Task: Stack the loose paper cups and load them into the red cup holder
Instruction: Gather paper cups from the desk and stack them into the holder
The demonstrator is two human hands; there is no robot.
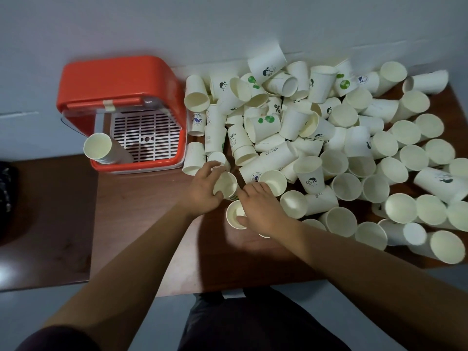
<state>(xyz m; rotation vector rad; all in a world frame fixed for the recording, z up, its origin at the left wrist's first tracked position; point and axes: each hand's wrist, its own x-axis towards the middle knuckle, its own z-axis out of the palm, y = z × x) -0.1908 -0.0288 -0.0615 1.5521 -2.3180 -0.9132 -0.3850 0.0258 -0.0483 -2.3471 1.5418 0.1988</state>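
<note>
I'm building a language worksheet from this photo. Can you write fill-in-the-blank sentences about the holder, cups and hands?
The cup holder is coloured ___.
It stands to the ___ of the cup pile.
The left hand and right hand each grip a cup over a ___ table.
Missing words: red; left; brown.

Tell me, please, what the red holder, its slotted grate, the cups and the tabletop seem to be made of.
Red holder: moulded plastic, smooth with a soft sheen and rounded corners. Slotted grate: white plastic, probably, with uniform moulded slots. Cups: thin matte paper, printed outside, plain cream inside. Tabletop: reddish-brown wood or wood-look laminate; I cannot tell which.
</note>
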